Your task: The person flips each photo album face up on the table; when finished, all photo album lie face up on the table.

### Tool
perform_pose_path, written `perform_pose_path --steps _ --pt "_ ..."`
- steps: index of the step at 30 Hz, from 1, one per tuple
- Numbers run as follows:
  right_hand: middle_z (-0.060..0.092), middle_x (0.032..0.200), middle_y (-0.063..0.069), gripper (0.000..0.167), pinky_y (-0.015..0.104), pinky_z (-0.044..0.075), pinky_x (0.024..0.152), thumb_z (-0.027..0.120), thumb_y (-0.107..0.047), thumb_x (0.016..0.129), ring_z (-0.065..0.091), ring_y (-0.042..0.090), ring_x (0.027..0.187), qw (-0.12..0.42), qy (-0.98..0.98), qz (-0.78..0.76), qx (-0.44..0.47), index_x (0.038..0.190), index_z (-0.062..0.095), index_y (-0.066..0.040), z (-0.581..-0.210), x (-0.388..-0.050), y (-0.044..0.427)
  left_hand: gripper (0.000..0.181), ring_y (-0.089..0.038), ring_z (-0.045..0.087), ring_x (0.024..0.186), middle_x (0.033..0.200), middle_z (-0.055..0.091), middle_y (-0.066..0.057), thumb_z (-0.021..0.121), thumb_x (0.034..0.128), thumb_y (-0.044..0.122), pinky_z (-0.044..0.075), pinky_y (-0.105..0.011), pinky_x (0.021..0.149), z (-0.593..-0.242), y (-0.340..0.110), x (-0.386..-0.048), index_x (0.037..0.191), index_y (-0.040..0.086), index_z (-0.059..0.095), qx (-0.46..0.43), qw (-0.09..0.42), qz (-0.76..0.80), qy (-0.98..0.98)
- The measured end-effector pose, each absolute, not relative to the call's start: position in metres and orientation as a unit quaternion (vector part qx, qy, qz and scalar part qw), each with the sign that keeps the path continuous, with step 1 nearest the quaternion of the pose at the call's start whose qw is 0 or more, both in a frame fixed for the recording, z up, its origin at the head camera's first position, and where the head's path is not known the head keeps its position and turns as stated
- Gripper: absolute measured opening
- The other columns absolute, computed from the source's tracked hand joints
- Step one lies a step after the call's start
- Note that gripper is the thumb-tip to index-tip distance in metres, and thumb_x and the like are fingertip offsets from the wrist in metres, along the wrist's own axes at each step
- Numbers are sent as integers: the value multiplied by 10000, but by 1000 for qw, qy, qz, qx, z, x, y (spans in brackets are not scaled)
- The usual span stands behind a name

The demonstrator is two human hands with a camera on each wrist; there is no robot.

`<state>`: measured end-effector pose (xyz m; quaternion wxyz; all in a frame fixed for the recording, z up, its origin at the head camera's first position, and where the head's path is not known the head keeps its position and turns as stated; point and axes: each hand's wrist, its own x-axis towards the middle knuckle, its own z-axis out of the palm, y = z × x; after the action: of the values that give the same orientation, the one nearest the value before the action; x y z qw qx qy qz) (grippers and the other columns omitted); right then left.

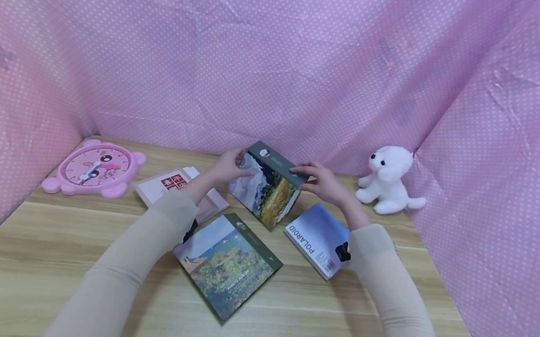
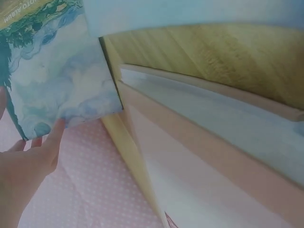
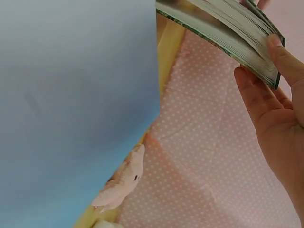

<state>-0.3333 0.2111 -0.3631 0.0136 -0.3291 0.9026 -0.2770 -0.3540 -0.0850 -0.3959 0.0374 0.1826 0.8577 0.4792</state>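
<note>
A photo album [image 1: 268, 188] with a painted landscape cover and dark green spine stands tilted at the table's back middle, spine side up. My left hand [image 1: 230, 167] grips its left edge; the left wrist view shows that hand [image 2: 35, 168] with fingers at the edge of the painted cover [image 2: 66, 76]. At the other end my right hand [image 1: 323, 183] holds the spine's right end. In the right wrist view, thumb and fingers of the right hand [image 3: 280, 109] pinch the album's end, its page edges [image 3: 228, 23] showing.
A second album [image 1: 231, 264] lies in front. A blue Polaroid box [image 1: 319, 238] lies at right, a pale pink book [image 1: 213, 204] at left, partly behind the left arm. A pink clock [image 1: 95, 168] lies far left; a white toy dog [image 1: 389, 179] sits back right. Pink dotted cloth [image 1: 281, 70] hangs behind.
</note>
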Motion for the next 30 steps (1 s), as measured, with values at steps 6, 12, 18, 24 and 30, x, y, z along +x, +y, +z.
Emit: perform_pose_path --steps 6,12,18,24,30 --pt "466 1332 120 437 330 553 801 690 -83 851 558 251 1048 -2 897 -278 -345 1277 600 -127 -361 -332 210 793 -363 372 1309 1434 352 -206 706 855 240 362 -476 1073 -391 -83 -354 1482 63 253 160 28 496 853" --pt "445 1334 143 421 390 545 869 682 -16 840 523 301 1143 -1 879 -315 -358 1250 611 -76 -359 -330 210 755 -341 434 1230 1351 404 -178 721 841 215 411 -458 1030 -388 -79 -355 1461 78 313 148 -6 521 840" --pt "452 1323 139 422 379 546 868 708 -23 815 518 300 1158 -9 871 -327 -367 1227 622 -54 -356 -327 207 743 -318 464 1194 1308 415 -174 723 838 169 433 -387 1026 -388 -78 -355 1448 41 318 139 -17 547 825" --pt "465 1319 169 430 471 536 862 736 -32 792 482 303 1181 -8 862 -337 -379 1209 634 -51 -353 -322 200 719 -326 488 1193 1313 429 -168 719 842 222 454 -422 993 -392 -81 -355 1424 54 332 120 -20 568 814" --pt "458 1352 141 428 383 537 886 731 -43 799 471 269 1202 12 859 -342 -381 1214 633 -69 -354 -317 195 668 -320 496 1150 1287 451 -168 711 848 243 465 -431 959 -396 -85 -355 1382 54 357 114 -32 566 816"
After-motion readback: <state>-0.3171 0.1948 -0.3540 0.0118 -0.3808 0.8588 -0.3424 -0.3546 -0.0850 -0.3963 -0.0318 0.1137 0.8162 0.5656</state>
